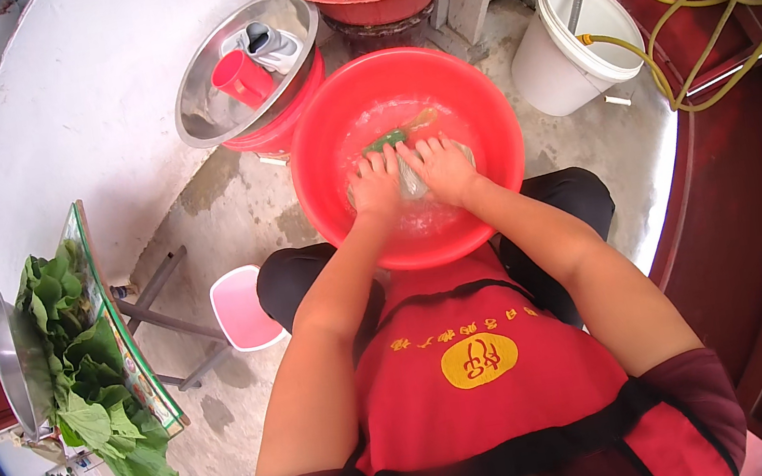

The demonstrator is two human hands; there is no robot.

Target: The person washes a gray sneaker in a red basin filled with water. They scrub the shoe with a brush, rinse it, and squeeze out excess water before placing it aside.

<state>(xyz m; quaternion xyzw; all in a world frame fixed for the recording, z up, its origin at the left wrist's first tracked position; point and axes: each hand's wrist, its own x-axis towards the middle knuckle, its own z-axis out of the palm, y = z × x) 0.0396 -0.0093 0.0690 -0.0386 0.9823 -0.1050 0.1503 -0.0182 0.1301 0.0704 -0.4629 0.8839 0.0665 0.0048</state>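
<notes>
In front of me a round red plastic basin [420,247] holds shallow, foamy water. My left hand [377,186] and my right hand [441,165] lie side by side over a pale, wet item [411,182], perhaps cloth, inside it. The fingers point away from me; whether they grip the item or only press on it is hidden. Beyond my fingertips lies a green object [385,141], and touching or close to it is a yellowish-brown piece [421,119]. I cannot tell if the two are one thing.
A steel bowl [191,111] with a red mug [242,78] and grey-white shoe [263,46] sits on a red tub. Behind stands another red basin [377,5]. A white bucket [540,69], yellow hose [690,99], pink stool [245,312] and leafy greens [95,358] surround me.
</notes>
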